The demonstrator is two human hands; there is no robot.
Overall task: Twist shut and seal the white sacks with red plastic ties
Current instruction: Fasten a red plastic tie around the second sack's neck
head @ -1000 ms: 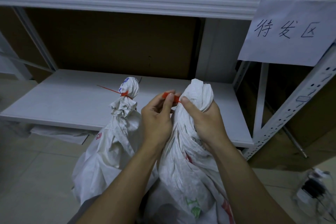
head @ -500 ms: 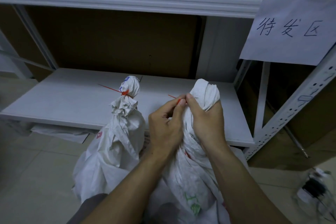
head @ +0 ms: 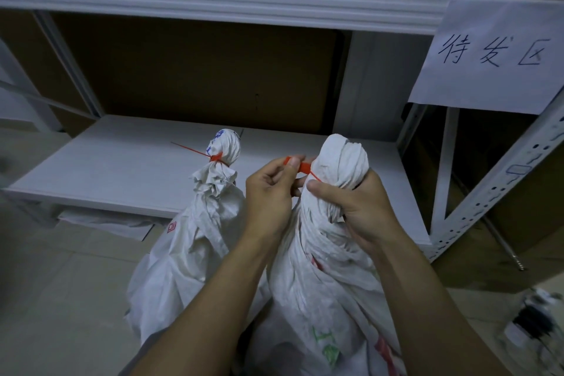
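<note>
Pinching the flat red plastic tie [head: 305, 165] at mid-frame, the left hand [head: 268, 191] sits just left of the white woven sack [head: 341, 156], whose twisted neck the right hand [head: 357, 207] clamps; the tie runs left-to-right into that neck, so tightening probably means pulling leftward.

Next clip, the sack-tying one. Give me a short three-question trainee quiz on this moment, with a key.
1. True or false: the farther sack already has a red tie cinched round its neck.
2. The left hand pinches: A) scissors, B) a second red tie, C) a tape roll.
3. Fill in: the right hand grips the nearer sack at its twisted ____.
Key: 1 true; 2 B; 3 neck.
</note>
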